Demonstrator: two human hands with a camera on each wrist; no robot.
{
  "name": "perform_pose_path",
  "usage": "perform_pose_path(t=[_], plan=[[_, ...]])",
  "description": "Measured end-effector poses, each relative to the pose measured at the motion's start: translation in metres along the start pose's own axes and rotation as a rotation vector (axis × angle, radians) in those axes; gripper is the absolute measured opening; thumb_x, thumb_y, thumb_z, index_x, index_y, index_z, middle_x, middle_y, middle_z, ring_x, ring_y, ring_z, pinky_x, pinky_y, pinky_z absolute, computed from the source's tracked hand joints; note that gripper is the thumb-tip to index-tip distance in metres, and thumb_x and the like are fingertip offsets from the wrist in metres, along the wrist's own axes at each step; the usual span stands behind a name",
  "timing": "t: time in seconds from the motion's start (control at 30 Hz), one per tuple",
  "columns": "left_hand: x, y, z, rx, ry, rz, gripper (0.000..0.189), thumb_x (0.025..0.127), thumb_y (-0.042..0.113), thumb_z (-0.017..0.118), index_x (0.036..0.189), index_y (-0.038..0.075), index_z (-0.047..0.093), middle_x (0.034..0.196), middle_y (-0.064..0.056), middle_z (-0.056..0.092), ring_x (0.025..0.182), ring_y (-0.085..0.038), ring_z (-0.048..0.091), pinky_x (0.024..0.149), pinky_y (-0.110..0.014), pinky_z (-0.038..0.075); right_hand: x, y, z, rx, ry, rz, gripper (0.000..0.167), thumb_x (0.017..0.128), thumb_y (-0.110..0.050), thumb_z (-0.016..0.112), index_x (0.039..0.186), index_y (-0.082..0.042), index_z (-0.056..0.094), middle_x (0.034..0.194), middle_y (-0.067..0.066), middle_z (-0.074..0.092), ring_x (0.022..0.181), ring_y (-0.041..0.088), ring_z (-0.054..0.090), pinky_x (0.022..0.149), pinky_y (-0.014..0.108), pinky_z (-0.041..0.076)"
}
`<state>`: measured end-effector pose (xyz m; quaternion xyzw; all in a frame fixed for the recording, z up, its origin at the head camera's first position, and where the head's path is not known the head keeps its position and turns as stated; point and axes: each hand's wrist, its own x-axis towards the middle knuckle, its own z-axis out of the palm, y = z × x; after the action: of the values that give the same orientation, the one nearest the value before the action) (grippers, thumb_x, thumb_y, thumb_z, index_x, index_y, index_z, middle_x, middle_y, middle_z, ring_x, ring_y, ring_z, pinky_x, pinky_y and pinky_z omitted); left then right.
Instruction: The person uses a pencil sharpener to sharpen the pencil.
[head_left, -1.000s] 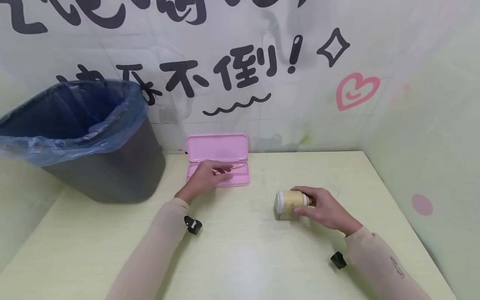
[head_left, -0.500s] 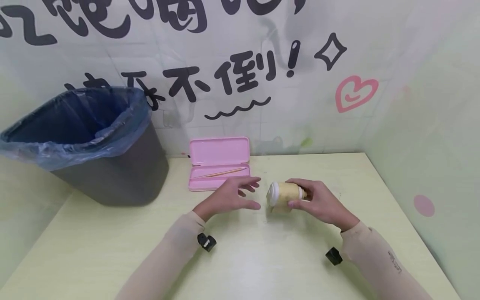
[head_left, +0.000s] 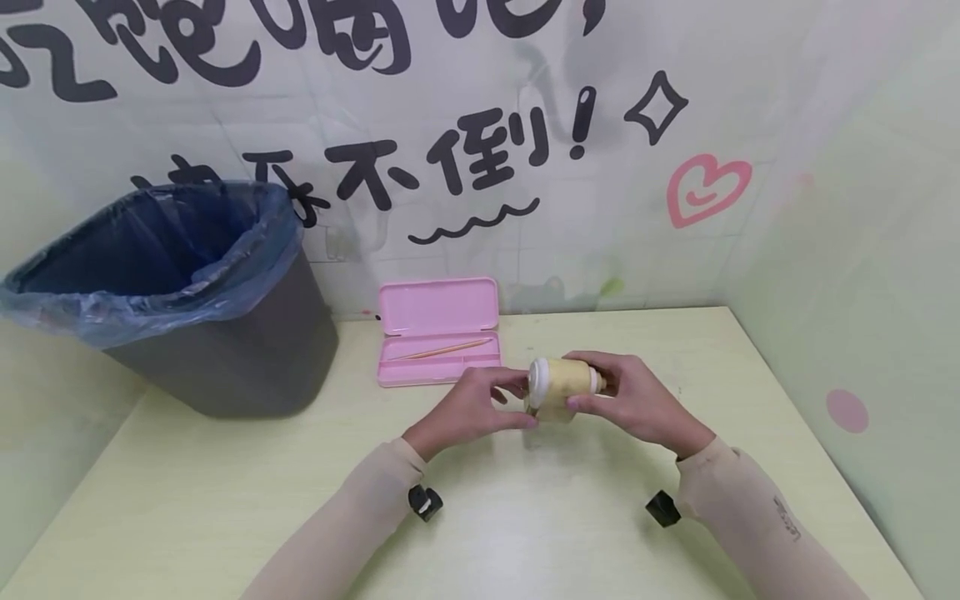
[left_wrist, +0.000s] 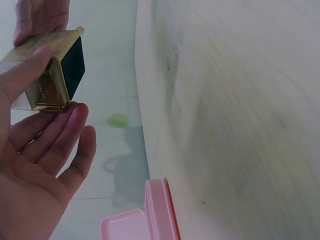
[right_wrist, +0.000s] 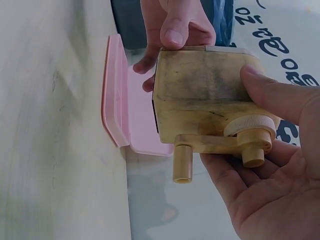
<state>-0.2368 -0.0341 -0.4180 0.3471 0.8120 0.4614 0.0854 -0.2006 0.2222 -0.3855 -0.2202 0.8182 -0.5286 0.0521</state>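
A yellowed hand-crank pencil sharpener [head_left: 567, 380] is held sideways above the table, its crank handle [right_wrist: 183, 165] showing in the right wrist view. My right hand [head_left: 637, 406] grips its body from the crank side, thumb across the near face. At the opposite end, my left hand [head_left: 470, 410] pinches the sharpener, with its thumb on one side and fingers under the other in the left wrist view. A dark base pad [left_wrist: 74, 67] faces outward there. Behind the left hand lies an open pink pencil case [head_left: 439, 305] with a pencil [head_left: 442, 350] in it.
A grey trash bin [head_left: 255, 367] lined with a blue bag [head_left: 247, 292] stands at the back left. The pale wooden table [head_left: 487, 517] meets a wall [head_left: 585, 208] with lettering at the back and another wall at the right.
My left hand has left the pencil case, leaving the pencil inside, and moved right to take the sharpener's end. The right hand has shifted slightly left and up with the sharpener.
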Motion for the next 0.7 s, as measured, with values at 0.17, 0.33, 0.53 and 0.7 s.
perform_pose_path(t=[0.17,0.33,0.53,0.7], plan=[[0.0001,0.0018,-0.0005,0.017,0.000,0.022,0.051,0.078,0.020,0.086,0.124,0.008,0.069,0.102,0.002,0.073,0.096,-0.024,0.069,0.081,-0.038,0.055,-0.0007,-0.0042,-0.0007,0.007,-0.011,-0.002,0.046,0.087,-0.016,0.078,0.128,-0.003,0.063,0.110,0.009,0.068,0.090,0.021,0.065,0.077,0.031,0.055],[0.0006,0.0038,-0.0010,0.005,-0.016,0.042,0.048,0.078,0.015,0.086,0.122,0.006,0.070,0.098,0.000,0.074,0.092,-0.026,0.069,0.083,-0.042,0.056,-0.0025,-0.0052,-0.0012,0.011,-0.024,-0.001,0.044,0.087,-0.016,0.078,0.127,-0.006,0.064,0.108,0.006,0.068,0.088,0.021,0.065,0.077,0.031,0.055],[0.0010,0.0062,-0.0015,0.018,-0.034,0.031,0.046,0.078,0.013,0.085,0.121,0.005,0.071,0.097,-0.001,0.074,0.090,-0.026,0.070,0.085,-0.043,0.055,-0.0039,-0.0041,-0.0014,0.012,-0.027,0.000,0.044,0.087,-0.016,0.078,0.128,-0.005,0.063,0.108,0.007,0.068,0.089,0.021,0.065,0.077,0.031,0.055],[0.0003,0.0071,-0.0020,0.036,-0.047,0.016,0.043,0.078,0.013,0.085,0.118,0.005,0.072,0.098,-0.002,0.075,0.089,-0.024,0.071,0.085,-0.043,0.055,-0.0043,-0.0020,-0.0011,0.039,-0.038,-0.003,0.044,0.088,-0.014,0.077,0.128,-0.004,0.063,0.109,0.009,0.068,0.089,0.021,0.065,0.077,0.031,0.056]])
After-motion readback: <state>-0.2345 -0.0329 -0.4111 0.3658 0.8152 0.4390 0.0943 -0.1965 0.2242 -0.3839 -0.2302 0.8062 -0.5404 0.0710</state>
